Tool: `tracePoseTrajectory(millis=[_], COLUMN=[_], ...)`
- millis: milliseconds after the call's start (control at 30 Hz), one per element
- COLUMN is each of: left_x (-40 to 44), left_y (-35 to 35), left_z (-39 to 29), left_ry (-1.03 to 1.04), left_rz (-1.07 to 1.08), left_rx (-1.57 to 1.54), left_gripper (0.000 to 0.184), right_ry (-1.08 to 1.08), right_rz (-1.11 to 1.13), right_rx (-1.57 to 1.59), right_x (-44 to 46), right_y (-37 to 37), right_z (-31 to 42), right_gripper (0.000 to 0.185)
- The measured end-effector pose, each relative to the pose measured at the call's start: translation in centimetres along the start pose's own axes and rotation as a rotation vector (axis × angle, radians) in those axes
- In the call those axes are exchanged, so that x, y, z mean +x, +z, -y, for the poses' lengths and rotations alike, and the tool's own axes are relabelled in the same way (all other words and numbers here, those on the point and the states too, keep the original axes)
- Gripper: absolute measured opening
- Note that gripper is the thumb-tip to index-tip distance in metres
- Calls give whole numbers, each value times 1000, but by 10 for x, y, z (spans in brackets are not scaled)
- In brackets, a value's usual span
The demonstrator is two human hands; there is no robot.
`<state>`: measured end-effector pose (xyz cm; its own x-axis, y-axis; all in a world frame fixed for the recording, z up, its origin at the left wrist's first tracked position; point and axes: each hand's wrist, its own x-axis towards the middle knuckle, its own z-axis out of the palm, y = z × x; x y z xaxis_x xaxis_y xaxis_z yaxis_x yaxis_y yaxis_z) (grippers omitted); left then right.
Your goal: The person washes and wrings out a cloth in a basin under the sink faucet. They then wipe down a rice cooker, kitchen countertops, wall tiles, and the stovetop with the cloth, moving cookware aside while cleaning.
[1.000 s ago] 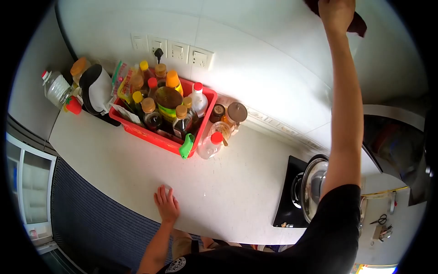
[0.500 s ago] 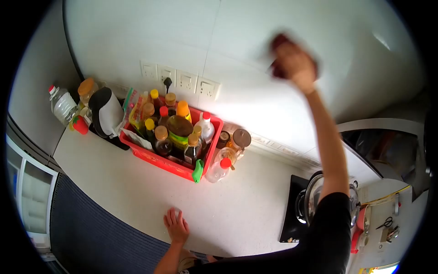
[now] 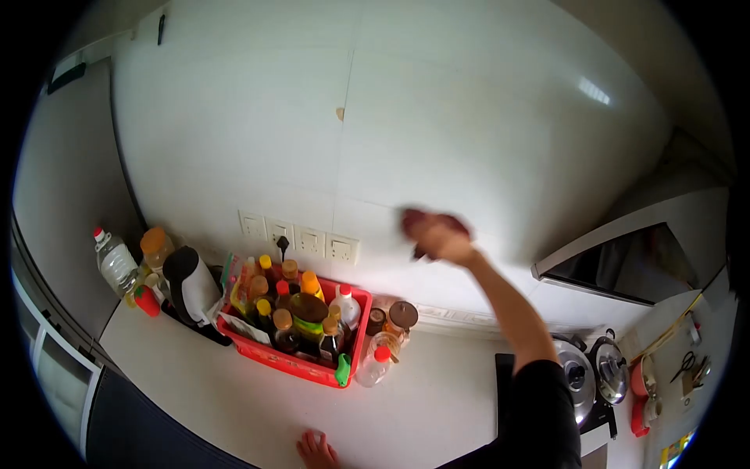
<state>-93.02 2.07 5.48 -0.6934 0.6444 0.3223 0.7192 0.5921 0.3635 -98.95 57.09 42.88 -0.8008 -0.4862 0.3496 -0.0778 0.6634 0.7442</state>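
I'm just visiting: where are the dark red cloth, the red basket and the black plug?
Dark red cloth (image 3: 412,222): head view, on its blurred left part.
Red basket (image 3: 281,360): head view, on its front wall.
Black plug (image 3: 283,243): head view, on its body.

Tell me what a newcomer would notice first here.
Probably the red basket crammed with bottles, on the counter below the wall sockets. Next, the blurred right hand, holding a dark red cloth at the white wall. The left hand rests on the counter, low in view.
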Motion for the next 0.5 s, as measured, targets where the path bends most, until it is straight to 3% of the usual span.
tracePoseTrajectory(millis=[67,133,167,200,267,300,333,400,433,467,500], left_x=[2,2,3,6,-3,-1,3,7,3,-4,1], left_y=[-12,-13,-14,-15,-19,-16,-14,-19,-22,-23,-20], left_z=[-8,-7,-7,-8,-14,-13,-11,-12,-18,-22,-18], left_ry=[-30,-50,-64,-77,-86,-77,-67,-58,-57,-51,-41], left_rz=[27,76,78,77,85,69,52,-4,-23,3,12], left_rx=[-81,-93,-116,-141,-148,-125,-97,-107,-119,-115,-101], left_gripper=[46,43,43,43,42,42,41,40,40,40,39], right_ry=[560,657,1058,1276,1550,1458,1174,676,530,361,332], right_rz=[146,-581,-770,-873,473,448,-174,-640,-536,-591,-569], right_rx=[-92,-492,-344,-604,-797,-914,-687,-232,-39,-227,-158], right_x=[1,-41,-16,-16,63,116,157,239,270,274,260], right_y=[-86,-113,-146,-133,-123,-110,-84,-48,-53,-73,-76], right_z=[-76,-168,-183,-220,-213,-191,-180,-141,-121,-103,-114], right_gripper=[25,32,36,43,46,43,40,42,45,42,41])
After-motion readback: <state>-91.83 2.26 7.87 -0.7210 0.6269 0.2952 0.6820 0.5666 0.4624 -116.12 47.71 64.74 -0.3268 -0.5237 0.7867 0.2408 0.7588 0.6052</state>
